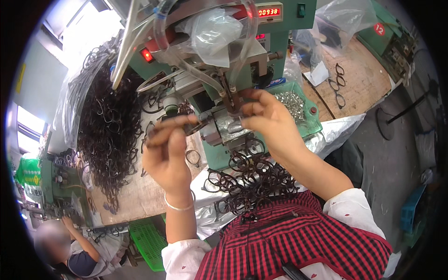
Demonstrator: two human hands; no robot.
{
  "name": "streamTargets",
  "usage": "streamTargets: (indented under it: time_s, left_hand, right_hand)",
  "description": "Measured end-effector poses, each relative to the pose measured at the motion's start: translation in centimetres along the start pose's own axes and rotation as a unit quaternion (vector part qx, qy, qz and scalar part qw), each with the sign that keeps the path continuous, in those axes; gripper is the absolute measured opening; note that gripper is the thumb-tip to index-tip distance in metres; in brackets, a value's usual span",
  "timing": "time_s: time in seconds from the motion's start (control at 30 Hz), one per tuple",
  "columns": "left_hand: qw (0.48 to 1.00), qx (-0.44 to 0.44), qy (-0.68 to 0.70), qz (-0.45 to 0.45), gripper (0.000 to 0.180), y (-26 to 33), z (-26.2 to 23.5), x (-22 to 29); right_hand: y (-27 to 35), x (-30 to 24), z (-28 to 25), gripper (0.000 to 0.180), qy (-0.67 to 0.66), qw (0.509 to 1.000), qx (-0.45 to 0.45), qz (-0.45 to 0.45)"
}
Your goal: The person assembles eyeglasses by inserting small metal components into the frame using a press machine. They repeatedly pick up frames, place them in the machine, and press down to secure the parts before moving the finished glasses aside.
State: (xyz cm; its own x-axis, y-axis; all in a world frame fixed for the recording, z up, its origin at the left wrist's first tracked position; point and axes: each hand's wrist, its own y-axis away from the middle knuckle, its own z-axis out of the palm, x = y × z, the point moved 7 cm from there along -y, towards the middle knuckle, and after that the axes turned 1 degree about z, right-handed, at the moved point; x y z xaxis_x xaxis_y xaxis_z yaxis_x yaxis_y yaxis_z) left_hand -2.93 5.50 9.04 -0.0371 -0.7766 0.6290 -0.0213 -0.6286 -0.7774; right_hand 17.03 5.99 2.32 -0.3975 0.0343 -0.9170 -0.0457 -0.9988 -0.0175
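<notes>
My left hand [169,151], with a pale bangle at its wrist, is closed on a dark eyeglass frame, mostly hidden by the fingers and pointing at the machine's metal fixture [229,126]. On the other side of that fixture is my right hand [275,122], its fingers bent together near the upright tool [232,100]; anything between them is too small or hidden to make out. Below the fixture, a heap of dark eyeglass frames [252,175] lies on my lap against a red and black checked apron [266,238].
A green tray [313,128] of small metal parts sits right of the fixture. Clear hoses [196,72] and a plastic bag [212,35] hang above. Many dark frames [109,130] are piled at left. A co-worker [88,252] sits lower left near a green basket [147,242].
</notes>
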Motion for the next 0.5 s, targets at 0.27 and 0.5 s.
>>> streamTargets:
  time_s: [0.27,0.5]
  left_hand:
    - [0.906,-0.309,-0.224,0.184,0.027,5.6,6.2,-0.1]
    - [0.908,-0.33,-0.195,0.17,0.034,5.9,5.4,-0.6]
  right_hand:
    - [-0.9,-2.3,-8.9,0.043,0.296,0.916,0.139,-0.233]
    - [2.7,2.6,-19.0,0.03,0.355,0.896,0.213,-0.162]
